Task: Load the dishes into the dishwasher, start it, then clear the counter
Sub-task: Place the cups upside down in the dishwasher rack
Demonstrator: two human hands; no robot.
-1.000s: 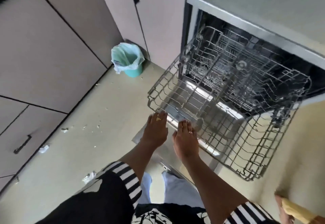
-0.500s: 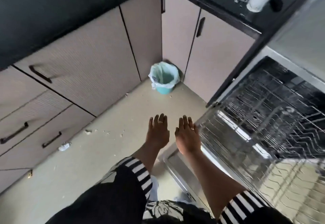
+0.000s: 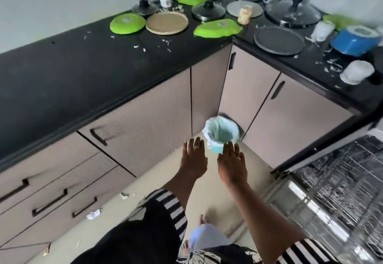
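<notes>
Lined bin stands beyond both empty hands, below cluttered counter.

bin in corner, dishwasher right

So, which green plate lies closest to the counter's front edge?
The green plate at the inner corner of the counter, right of the tan plate; the others lie farther back.

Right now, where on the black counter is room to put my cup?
The long left stretch of the counter, left of the leftmost green plate, is bare except scraps. The corner and right side are crowded with lids and a blue pot.
</notes>
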